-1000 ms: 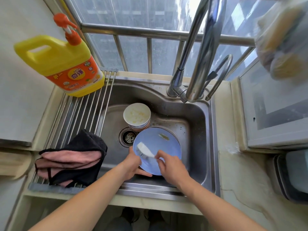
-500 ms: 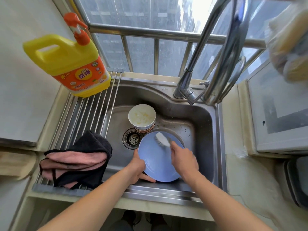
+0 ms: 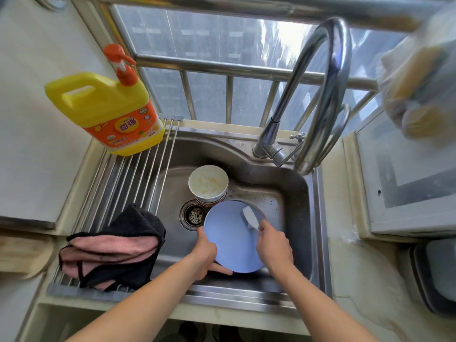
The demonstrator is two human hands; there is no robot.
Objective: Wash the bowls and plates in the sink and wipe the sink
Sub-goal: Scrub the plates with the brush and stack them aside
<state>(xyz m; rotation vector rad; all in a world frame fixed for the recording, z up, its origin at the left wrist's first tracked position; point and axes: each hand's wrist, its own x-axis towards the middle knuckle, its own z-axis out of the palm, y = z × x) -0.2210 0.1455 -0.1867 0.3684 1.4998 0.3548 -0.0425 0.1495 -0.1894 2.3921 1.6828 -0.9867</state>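
Blue plate [image 3: 232,245] held tilted over the sink [image 3: 291,193], between both hands; left hand [image 3: 204,253] grips its near-left rim, right hand [image 3: 274,248] clamps a white scrubbing pad [image 3: 250,217] against the plate's far-right edge, beyond its own knuckles; plate face looks smooth and largely free of residue; stacked bowls [image 3: 208,185] stand just beyond the left hand, top one smeared, judged unwashed.

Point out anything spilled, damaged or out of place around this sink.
Nothing stands out. Only the bowl holds food residue, as expected before washing. The hands hold the plate and the sponge normally.
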